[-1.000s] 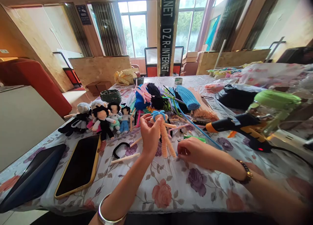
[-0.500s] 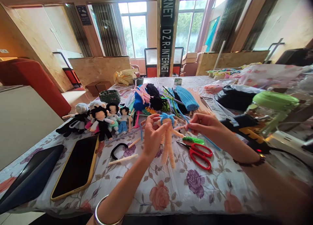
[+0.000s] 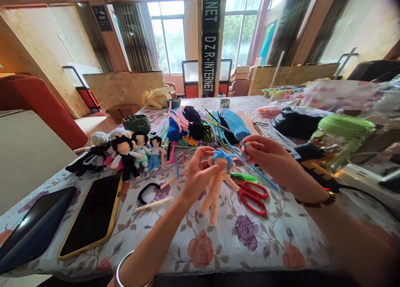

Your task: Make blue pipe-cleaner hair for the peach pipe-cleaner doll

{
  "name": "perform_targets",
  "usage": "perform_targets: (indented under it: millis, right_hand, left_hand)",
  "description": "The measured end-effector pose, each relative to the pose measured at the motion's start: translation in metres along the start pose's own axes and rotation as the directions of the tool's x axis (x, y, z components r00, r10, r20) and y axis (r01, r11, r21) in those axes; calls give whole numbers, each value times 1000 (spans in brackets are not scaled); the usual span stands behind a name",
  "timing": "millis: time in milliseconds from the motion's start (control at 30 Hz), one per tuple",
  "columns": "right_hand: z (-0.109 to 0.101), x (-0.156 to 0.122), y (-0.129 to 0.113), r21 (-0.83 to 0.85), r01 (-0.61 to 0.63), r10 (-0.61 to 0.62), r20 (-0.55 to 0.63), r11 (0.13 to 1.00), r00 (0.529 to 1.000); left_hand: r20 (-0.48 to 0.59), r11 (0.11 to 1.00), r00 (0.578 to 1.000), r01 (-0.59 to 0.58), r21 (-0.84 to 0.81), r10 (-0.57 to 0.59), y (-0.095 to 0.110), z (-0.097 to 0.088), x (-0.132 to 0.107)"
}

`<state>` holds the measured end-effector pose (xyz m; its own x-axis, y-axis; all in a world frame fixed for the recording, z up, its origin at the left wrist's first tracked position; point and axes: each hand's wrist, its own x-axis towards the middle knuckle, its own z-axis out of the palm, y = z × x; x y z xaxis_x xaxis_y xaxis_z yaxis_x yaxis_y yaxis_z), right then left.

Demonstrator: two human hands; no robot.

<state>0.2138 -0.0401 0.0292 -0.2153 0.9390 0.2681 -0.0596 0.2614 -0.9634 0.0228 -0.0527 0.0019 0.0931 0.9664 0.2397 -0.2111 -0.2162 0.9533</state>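
Note:
My left hand (image 3: 200, 174) is closed around the head and upper body of a peach pipe-cleaner doll (image 3: 215, 191) with spiky blue hair, its legs hanging down to the left. My right hand (image 3: 264, 153) pinches a small bit of blue pipe cleaner (image 3: 244, 145) between thumb and fingers, apart from the doll's head. Beneath that hand a longer blue pipe cleaner (image 3: 264, 178) runs slantwise over the table. Red-handled scissors (image 3: 253, 197) lie right of the doll, their blades partly hidden behind its arm. A green tool (image 3: 245, 177) rests just beyond them.
Several finished dolls (image 3: 123, 153) sit at the left, behind a yellow-cased phone (image 3: 93, 216). Bundles of pipe cleaners (image 3: 234, 124) are heaped at the back. A black curved strip (image 3: 143, 193) lies left of my hand; a green lamp (image 3: 345, 124) stands at the right.
My right hand has risen slightly and come away from the long blue pipe cleaner. The doll has tilted, its legs swinging left and its head shifting right; the view has shifted slightly.

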Motion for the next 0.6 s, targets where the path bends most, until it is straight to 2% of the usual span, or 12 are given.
perform_targets:
  millis: [167, 367, 500, 600]
  right_hand:
    - [-1, 1, 2, -31, 19, -18, 10, 999, 1000]
    - [0, 0, -1, 65, -4, 4, 10, 998, 1000]
    - [0, 1, -1, 64, -19, 21, -22, 998, 1000]
    - [-2, 2, 1, 67, -33, 33, 3, 997, 999]
  left_hand:
    - [61, 999, 998, 22, -42, -19, 0, 1, -2]
    - [88, 998, 996, 32, -50, -28, 0, 1, -2]
    - [112, 997, 991, 77, -24, -74, 2, 1, -3]
    - [130, 994, 986, 109, -16, -106, 3, 1, -4]
